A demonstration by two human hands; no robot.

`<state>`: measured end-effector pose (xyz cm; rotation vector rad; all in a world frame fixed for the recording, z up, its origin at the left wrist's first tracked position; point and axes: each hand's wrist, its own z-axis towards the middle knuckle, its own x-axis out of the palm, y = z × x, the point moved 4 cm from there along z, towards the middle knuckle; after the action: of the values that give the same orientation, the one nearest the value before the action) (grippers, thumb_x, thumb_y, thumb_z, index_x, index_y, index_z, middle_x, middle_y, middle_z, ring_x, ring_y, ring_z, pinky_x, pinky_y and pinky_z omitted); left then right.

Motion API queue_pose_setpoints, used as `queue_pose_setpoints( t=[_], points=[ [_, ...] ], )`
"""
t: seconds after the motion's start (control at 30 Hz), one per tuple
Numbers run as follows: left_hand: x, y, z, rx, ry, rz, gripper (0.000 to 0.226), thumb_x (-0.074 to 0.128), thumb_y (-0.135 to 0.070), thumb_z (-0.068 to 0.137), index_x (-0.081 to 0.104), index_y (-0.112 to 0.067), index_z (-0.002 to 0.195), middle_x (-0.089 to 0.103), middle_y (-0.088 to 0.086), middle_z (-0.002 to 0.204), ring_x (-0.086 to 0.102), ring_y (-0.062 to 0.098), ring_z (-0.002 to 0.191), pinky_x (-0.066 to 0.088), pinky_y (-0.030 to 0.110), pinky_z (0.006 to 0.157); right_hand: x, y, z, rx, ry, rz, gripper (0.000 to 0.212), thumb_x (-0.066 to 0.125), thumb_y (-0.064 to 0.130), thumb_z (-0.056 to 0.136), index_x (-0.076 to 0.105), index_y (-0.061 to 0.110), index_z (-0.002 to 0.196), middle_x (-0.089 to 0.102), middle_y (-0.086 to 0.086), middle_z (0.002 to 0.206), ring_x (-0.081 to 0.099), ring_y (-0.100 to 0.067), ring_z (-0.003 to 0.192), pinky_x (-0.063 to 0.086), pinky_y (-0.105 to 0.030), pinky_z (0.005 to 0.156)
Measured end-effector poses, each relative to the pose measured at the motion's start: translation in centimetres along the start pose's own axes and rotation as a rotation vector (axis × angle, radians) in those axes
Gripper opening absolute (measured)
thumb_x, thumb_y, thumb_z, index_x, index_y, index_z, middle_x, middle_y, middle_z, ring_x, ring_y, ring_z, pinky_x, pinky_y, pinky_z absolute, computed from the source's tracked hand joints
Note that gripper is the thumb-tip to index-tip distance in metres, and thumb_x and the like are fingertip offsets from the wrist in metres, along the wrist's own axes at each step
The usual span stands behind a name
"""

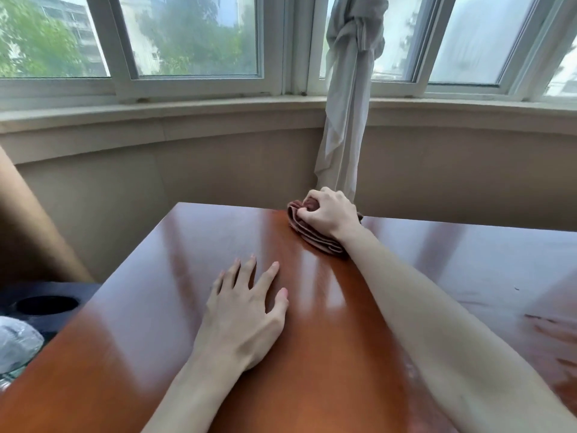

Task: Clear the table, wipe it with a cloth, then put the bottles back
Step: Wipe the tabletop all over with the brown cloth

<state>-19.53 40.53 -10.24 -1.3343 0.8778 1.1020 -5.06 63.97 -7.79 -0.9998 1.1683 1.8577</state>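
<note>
Stage: wiping — no bottles stand on the table (468, 260), so clearing appears done and putting the bottles back remains.

Right hand (327, 214): fingers curled round a bunched reddish cloth (307, 234), pressing it to the wood at the far edge, just in front of the knotted curtain (346, 120).

Left hand (246, 314): open, fingers spread and flat on the table, holding nothing; it seems to serve as a brace.

Cloth position: under and partly ahead of the right hand, well apart from the left hand, which lies nearer the person and to the left.

Risk 1: the cloth sits at the very edge — a stroke pushed further away could carry it off the table or snag the curtain hanging just behind.

Risk 2: the right arm is stretched far forward; weight on the braced left palm could slip on the glossy surface.

Risk 3: smears near the right edge may be missed if strokes stay central.

Off-table: crinkled clear plastic (15, 345) at lower left, possibly a bottle; it cannot be told for certain.
</note>
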Motion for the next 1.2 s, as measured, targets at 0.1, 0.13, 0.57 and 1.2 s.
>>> queue_pose_setpoints(
  t=[0.1,0.13,0.57,1.2],
  points=[
    [-0.3,0.0,0.2,-0.004,0.014,-0.02,0.059,0.025,-0.058,0.101,0.016,-0.046,0.158,0.01,-0.006,0.169,0.001,0.017,0.155,0.0,0.038,0.127,-1.7,-1.2,-5.4,0.004,-0.034,-0.057,0.032,0.057,0.056,0.084,0.067,0.03,0.099,0.058,0.004,0.101,0.053,-0.029,0.107,0.037,-0.036,0.077],
    [-0.3,0.0,0.2,0.003,0.012,-0.022,0.059,0.025,-0.058,0.101,0.018,-0.045,0.158,0.012,-0.004,0.168,0.003,0.018,0.155,0.001,0.04,0.127,-2.3,-0.8,-8.0,-0.004,-0.035,-0.063,0.033,0.057,0.057,0.084,0.067,0.029,0.1,0.058,0.004,0.101,0.053,-0.028,0.105,0.036,-0.035,0.077],
    [0.0,0.0,-0.4,0.03,0.016,0.001,0.06,0.025,-0.058,0.101,0.022,-0.04,0.158,0.018,0.001,0.168,0.009,0.024,0.155,0.009,0.041,0.126,-5.6,2.7,-20.6,-0.025,-0.048,-0.036,0.031,0.055,0.054,0.084,0.065,0.028,0.097,0.058,0.005,0.1,0.053,-0.027,0.101,0.049,-0.038,0.082],
    [0.1,0.0,0.4,0.019,0.016,-0.001,0.064,0.024,-0.066,0.098,0.024,-0.043,0.158,0.019,-0.001,0.167,0.011,0.022,0.154,0.009,0.043,0.125,-4.7,0.7,-15.2,0.073,-0.04,-0.062,0.038,0.052,0.062,0.089,0.063,0.028,0.101,0.058,0.003,0.106,0.051,-0.03,0.106,0.042,-0.04,0.081]
  ],
)
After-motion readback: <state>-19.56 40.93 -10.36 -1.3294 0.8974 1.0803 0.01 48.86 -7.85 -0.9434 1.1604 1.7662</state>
